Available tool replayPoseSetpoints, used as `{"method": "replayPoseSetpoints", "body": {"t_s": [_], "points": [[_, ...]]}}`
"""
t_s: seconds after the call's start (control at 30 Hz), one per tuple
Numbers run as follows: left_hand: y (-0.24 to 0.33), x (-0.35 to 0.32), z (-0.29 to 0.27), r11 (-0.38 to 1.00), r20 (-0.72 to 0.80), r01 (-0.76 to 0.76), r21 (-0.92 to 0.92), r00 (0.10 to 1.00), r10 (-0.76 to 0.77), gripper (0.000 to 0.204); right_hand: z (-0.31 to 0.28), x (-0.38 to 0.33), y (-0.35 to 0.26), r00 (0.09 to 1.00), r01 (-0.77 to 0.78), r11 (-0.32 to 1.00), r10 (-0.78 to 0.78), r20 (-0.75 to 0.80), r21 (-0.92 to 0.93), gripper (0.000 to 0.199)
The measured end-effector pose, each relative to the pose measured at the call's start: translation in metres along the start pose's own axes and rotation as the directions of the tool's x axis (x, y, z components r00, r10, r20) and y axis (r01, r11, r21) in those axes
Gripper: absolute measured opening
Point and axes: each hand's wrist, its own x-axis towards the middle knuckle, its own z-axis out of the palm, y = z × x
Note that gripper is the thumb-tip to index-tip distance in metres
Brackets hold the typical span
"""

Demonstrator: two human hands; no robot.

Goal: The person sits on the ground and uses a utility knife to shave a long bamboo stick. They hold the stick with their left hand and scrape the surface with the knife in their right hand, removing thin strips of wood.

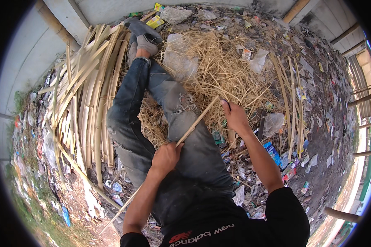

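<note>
At frame centre, the left hand (165, 157) grips a long, thin, pale bamboo strip (193, 124) lying diagonally across the person's jeans-clad thigh (193, 144). The right hand (235, 116) is closed near the strip's upper end; what it grasps I cannot tell. Split bamboo slats (84, 103) lie at left, dry straw shavings (218, 70) above.

Left hand (165, 157): fist closed, forearm entering from 6 o'clock. Right hand (235, 116): fingers curled shut, arm extended toward 1 o'clock, elbow bent.
</note>
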Motion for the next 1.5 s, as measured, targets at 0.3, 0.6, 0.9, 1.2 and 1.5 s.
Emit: {"method": "replayPoseSetpoints", "body": {"t_s": [0.3,0.6,0.9,1.2,1.5], "points": [[0.01,-0.001,0.003,0.997,-0.027,0.047,0.057,0.999,-0.046,0.039,0.021,-0.054,-0.044,0.949,0.279,0.956,-0.26,0.176,-0.088,0.052],[0.009,0.0,0.006,0.996,-0.04,0.034,0.078,0.999,-0.031,0.037,0.036,-0.055,-0.035,0.918,0.387,0.92,-0.38,0.116,-0.051,0.058],[0.001,-0.005,0.004,0.999,-0.003,0.039,0.014,0.999,-0.039,0.038,-0.012,-0.011,-0.009,1.0,-0.025,0.98,0.022,0.017,0.197,0.054],[-0.015,0.001,-0.001,0.983,0.082,0.03,-0.18,0.996,-0.016,0.045,0.009,0.009,-0.009,0.997,-0.058,0.983,0.067,-0.043,0.175,0.053],[-0.014,0.003,-0.006,0.971,0.146,0.098,-0.216,0.987,-0.067,0.052,0.043,-0.022,-0.014,0.967,0.244,0.969,-0.241,-0.076,0.032,0.061]]}}
